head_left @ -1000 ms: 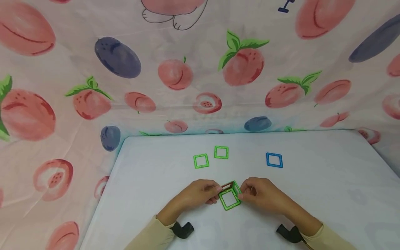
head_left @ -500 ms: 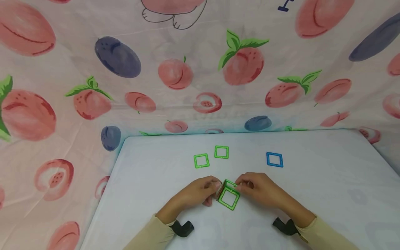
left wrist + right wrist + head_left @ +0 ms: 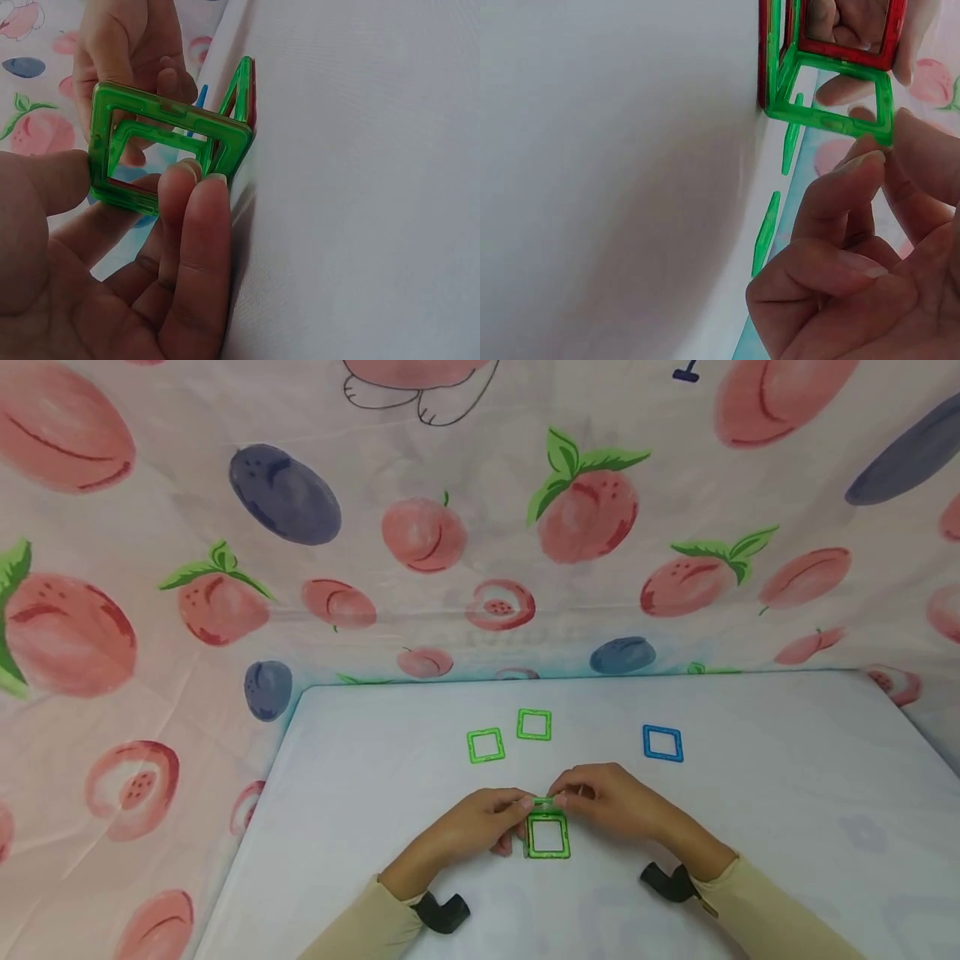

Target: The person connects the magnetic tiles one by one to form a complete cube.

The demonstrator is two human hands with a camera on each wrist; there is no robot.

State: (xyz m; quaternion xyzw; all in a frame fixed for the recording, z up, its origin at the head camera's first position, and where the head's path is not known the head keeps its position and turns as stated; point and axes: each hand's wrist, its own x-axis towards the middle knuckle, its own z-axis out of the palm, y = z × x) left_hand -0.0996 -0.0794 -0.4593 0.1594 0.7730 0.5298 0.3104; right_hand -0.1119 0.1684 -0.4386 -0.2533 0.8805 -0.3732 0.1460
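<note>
Three square magnetic tiles stand joined near the table's front middle, one green tile flat with two upright at its edges. My left hand holds the left upright tile, thumb at one edge and fingertips on its face. This tile looks green outside in the left wrist view; its inner side shows a red frame in the right wrist view. With thumb and forefinger, my right hand pinches the corner of the back upright green tile. Its other fingers are curled in.
Farther back on the white table lie two loose green tiles, one on the left and one beside it. A blue tile lies to their right. A fruit-printed cloth hangs behind the table.
The joined tiles have turned counterclockwise, so the green upright moved from the right side to the back. My right hand moved left and away with it; my left hand stayed nearly in place.
</note>
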